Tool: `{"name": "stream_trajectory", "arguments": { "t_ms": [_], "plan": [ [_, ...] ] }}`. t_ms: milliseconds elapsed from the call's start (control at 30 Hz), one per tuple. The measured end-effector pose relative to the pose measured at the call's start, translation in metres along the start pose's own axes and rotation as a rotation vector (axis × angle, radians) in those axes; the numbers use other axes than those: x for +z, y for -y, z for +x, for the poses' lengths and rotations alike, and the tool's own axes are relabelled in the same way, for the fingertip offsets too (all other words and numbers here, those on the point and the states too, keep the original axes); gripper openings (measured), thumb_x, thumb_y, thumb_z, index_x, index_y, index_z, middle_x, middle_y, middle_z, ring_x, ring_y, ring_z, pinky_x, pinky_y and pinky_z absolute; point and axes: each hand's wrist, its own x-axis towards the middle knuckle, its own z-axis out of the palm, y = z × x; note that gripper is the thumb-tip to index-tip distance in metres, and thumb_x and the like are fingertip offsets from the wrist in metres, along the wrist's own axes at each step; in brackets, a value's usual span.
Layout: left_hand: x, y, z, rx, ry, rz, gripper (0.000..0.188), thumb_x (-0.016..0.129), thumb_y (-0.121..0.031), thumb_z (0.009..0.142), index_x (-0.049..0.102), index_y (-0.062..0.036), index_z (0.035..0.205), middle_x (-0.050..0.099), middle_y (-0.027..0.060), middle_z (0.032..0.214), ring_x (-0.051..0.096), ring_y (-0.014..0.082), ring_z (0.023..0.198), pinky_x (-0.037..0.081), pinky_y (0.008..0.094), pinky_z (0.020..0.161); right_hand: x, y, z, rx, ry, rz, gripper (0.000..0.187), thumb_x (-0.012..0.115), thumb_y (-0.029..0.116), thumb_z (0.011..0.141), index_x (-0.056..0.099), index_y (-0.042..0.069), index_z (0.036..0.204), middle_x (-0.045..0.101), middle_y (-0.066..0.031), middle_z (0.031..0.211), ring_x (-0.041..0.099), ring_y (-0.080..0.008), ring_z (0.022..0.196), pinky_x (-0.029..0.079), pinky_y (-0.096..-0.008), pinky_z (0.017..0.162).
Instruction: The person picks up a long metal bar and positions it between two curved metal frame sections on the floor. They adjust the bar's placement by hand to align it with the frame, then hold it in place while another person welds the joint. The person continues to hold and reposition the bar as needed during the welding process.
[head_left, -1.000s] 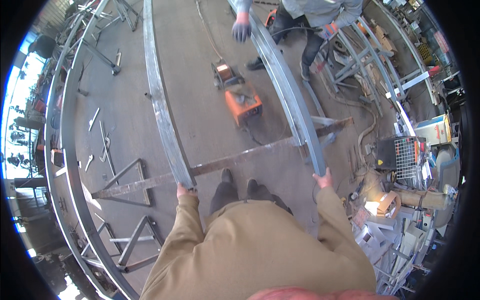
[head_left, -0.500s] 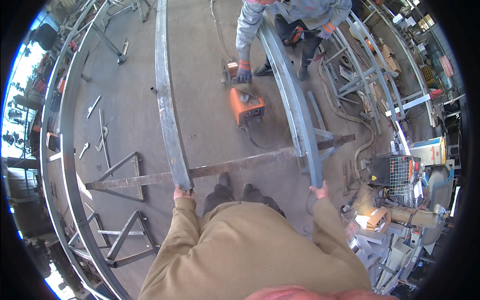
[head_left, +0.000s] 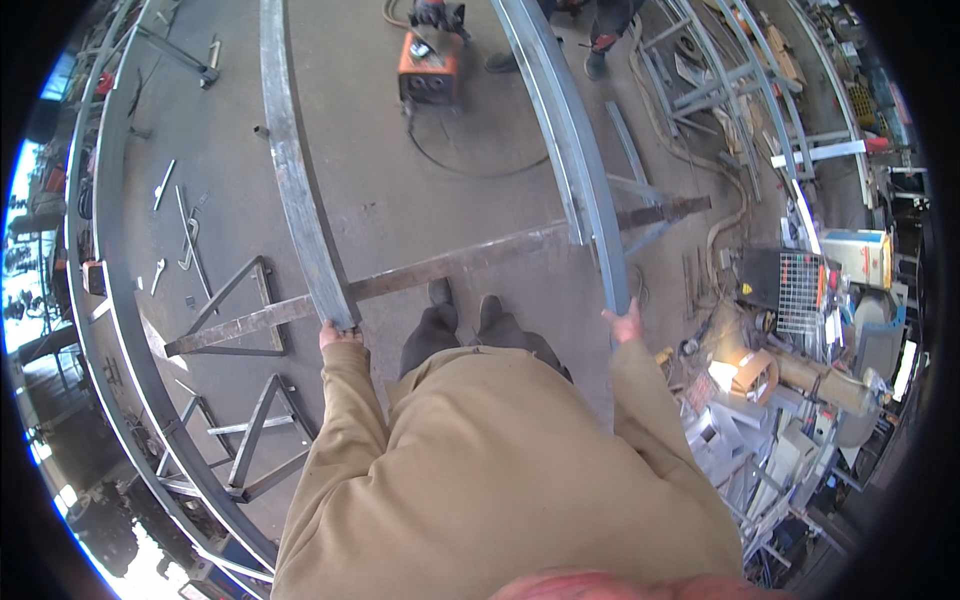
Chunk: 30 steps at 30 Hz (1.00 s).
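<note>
My left hand [head_left: 340, 335] is closed around the near end of a long grey steel beam [head_left: 297, 170] on the left, its fingers under the end. On the right, my right hand [head_left: 625, 323] grips the near end of another long steel beam [head_left: 603, 210]. A shorter-ending profile [head_left: 562, 165] runs close alongside that right beam. Both beams stretch away from me and lie across a rusty crossbar [head_left: 460, 258], just beyond my feet. The far ends of the beams run out of view.
A co-worker's gloved hand [head_left: 437, 15] is on an orange box-shaped machine [head_left: 428, 75] with a trailing cable. Triangular steel stands [head_left: 265, 440] and hand tools [head_left: 188, 240] lie on the left. Long frame rails [head_left: 110, 200] flank that side; cartons and scrap [head_left: 750, 400] crowd the right.
The co-worker has moved the orange machine farther away and to the left, and now shows less in view. My view has shifted; both my hands still hold the beam ends.
</note>
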Motion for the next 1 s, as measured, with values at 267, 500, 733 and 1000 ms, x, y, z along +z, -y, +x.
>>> {"name": "stream_trajectory", "arguments": {
  "t_ms": [267, 500, 733, 1000],
  "plan": [
    [0.004, -0.010, 0.003, -0.071, -0.061, 0.110, 0.049, 0.047, -0.044, 0.106, 0.049, -0.0179, 0.148, 0.054, 0.0011, 0.148, 0.052, 0.0222, 0.133, 0.041, 0.0443, 0.109, 0.003, 0.004, 0.001, 0.022, -0.003, 0.047, 0.105, 0.085, 0.042, 0.078, 0.033, 0.000, 0.159, 0.055, -0.0271, 0.148, 0.054, -0.0394, 0.137, 0.043, -0.0425, 0.114],
    [0.003, -0.010, 0.002, -0.075, -0.011, 0.130, 0.053, 0.051, -0.045, 0.103, 0.048, -0.0163, 0.148, 0.054, 0.0024, 0.147, 0.052, 0.0231, 0.131, 0.040, 0.0466, 0.109, -0.001, 0.011, -0.007, 0.024, 0.002, 0.100, 0.103, 0.083, 0.039, 0.078, 0.032, 0.003, 0.160, 0.056, -0.0249, 0.148, 0.055, -0.0382, 0.136, 0.043, -0.0427, 0.114],
    [-0.001, -0.014, 0.007, -0.122, -0.077, 0.141, 0.052, 0.054, -0.046, 0.102, 0.051, -0.0170, 0.144, 0.055, -0.0009, 0.142, 0.053, 0.0213, 0.126, 0.040, 0.0482, 0.107, 0.001, 0.013, -0.007, 0.014, -0.016, 0.054, 0.104, 0.083, 0.041, 0.077, 0.032, 0.008, 0.161, 0.057, -0.0241, 0.147, 0.056, -0.0379, 0.135, 0.044, -0.0445, 0.112],
    [0.000, -0.012, -0.007, -0.098, -0.056, 0.193, 0.054, 0.049, -0.054, 0.103, 0.052, -0.0204, 0.145, 0.056, -0.0021, 0.146, 0.051, 0.0196, 0.134, 0.038, 0.0473, 0.107, 0.013, 0.003, 0.002, -0.006, -0.050, 0.055, 0.103, 0.083, 0.038, 0.075, 0.034, 0.005, 0.160, 0.056, -0.0248, 0.148, 0.056, -0.0391, 0.135, 0.045, -0.0450, 0.112]
  ]
}}
